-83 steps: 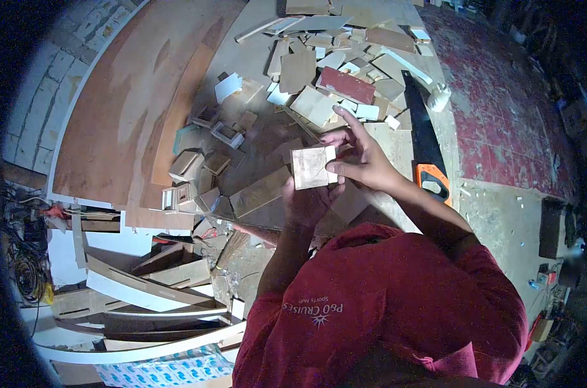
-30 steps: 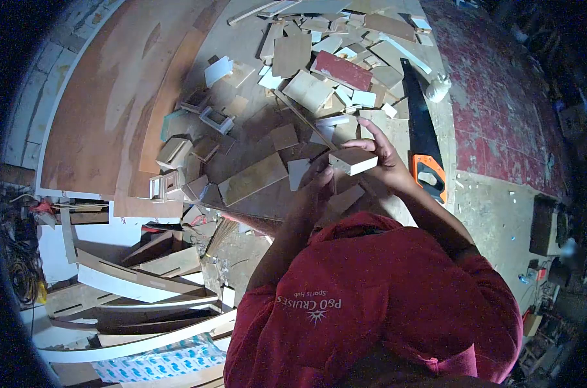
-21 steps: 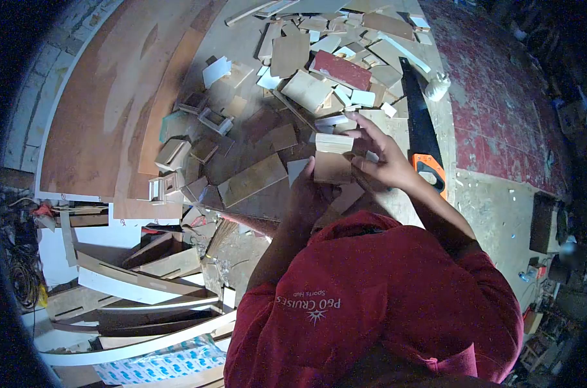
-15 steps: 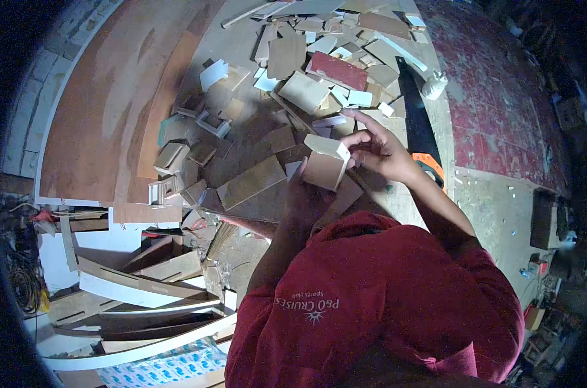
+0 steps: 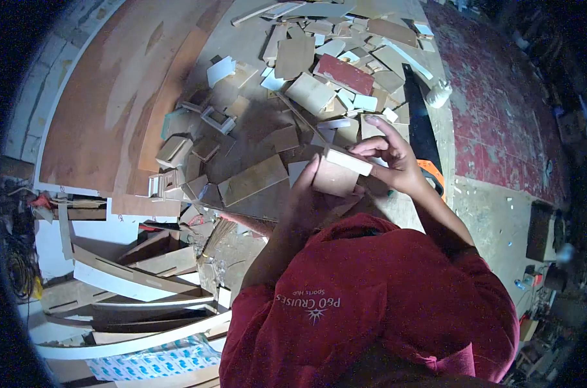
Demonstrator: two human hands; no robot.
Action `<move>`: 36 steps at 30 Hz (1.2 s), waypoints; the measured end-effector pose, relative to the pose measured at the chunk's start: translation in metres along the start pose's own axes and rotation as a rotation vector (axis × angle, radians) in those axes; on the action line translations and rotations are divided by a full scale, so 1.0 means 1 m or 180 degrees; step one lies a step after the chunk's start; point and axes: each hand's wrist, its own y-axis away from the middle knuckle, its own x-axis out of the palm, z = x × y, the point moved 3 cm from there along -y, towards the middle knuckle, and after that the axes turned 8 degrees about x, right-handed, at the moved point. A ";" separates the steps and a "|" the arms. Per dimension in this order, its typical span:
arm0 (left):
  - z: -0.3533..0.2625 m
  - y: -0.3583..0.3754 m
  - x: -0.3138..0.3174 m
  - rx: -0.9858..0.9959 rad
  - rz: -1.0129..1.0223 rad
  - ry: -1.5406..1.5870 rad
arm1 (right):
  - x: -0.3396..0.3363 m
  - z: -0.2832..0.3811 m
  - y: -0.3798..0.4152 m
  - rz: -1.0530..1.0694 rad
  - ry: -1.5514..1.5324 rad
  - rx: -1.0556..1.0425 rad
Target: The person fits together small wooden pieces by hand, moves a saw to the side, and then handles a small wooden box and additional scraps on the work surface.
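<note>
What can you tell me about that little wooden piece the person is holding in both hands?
The wooden piece is a small, flat, squarish offcut that looks like plywood, with a brownish face and a pale, thick top edge. It is held tilted above the cluttered workbench. The left hand supports it from below and the right hand pinches its upper right end. Its underside is hidden.

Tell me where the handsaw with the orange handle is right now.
In the head view, the handsaw with the orange handle lies on the workbench's right edge, just beyond the right hand, its blade running up beside the white plastic bottle.
</note>
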 end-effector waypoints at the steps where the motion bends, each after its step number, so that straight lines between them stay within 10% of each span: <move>1: 0.003 0.000 0.003 -0.0542 -0.0325 0.0782 | 0.000 0.001 0.001 -0.0003 0.0022 -0.0060; 14: 0.001 0.008 0.004 0.0315 -0.0403 -0.0999 | 0.008 0.034 0.007 0.0636 0.0922 -0.0244; 36: 0.018 0.000 -0.019 0.0421 -0.0375 -0.0839 | 0.014 0.032 0.007 0.0449 0.1142 0.0063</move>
